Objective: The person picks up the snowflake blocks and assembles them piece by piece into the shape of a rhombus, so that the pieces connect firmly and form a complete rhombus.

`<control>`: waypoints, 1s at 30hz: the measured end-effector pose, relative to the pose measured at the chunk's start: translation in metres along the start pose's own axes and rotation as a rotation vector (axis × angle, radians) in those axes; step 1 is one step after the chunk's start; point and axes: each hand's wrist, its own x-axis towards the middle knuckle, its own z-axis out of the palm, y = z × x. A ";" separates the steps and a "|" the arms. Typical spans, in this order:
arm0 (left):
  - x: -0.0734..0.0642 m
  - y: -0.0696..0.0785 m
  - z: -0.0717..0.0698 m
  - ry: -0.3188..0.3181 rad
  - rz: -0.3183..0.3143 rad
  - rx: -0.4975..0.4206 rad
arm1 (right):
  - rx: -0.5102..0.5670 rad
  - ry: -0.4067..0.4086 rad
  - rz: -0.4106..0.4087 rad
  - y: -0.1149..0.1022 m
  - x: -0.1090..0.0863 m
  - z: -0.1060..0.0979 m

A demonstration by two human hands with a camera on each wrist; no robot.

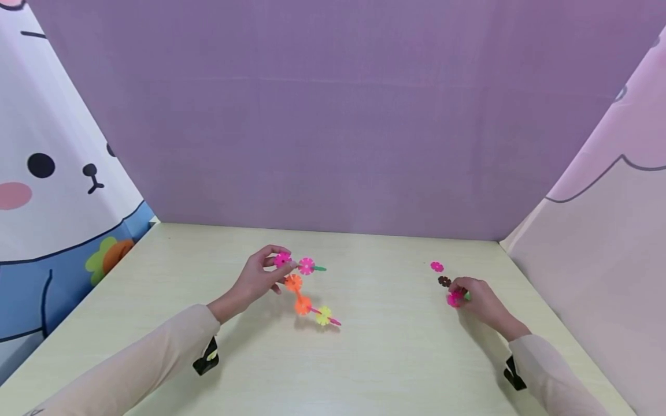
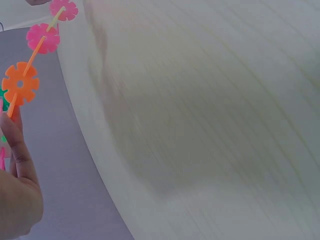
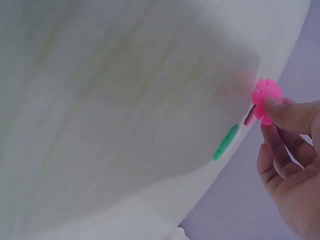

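At the left of the head view, my left hand (image 1: pixel 260 271) holds up a chain of linked notched plastic discs, its fingers and thumb at a pink disc (image 1: pixel 282 259). Another pink disc (image 1: pixel 306 266) with a green one edge-on extends to the right; orange discs (image 1: pixel 303 305) and a yellow disc (image 1: pixel 324 316) hang lower. The left wrist view shows an orange disc (image 2: pixel 20 84) just above the fingertips. Over on the right, my right hand (image 1: pixel 484 300) pinches a single pink notched disc (image 3: pixel 267 92) between thumb and fingers, low over the table.
Near the right hand, a brown disc (image 1: pixel 444 281), a pink disc (image 1: pixel 437 267) and a green disc (image 3: pixel 226 143) lie on the pale wooden table (image 1: pixel 385 346). A purple panel (image 1: pixel 333 127) stands behind, with printed cloths (image 1: pixel 62 219) at the sides.
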 end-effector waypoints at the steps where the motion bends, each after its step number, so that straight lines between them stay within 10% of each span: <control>1: 0.000 0.000 0.000 -0.002 -0.003 -0.002 | 0.003 -0.003 -0.003 0.000 0.000 -0.001; 30: 0.000 -0.001 0.002 -0.008 -0.015 0.006 | 0.411 0.036 -0.009 -0.075 0.036 0.028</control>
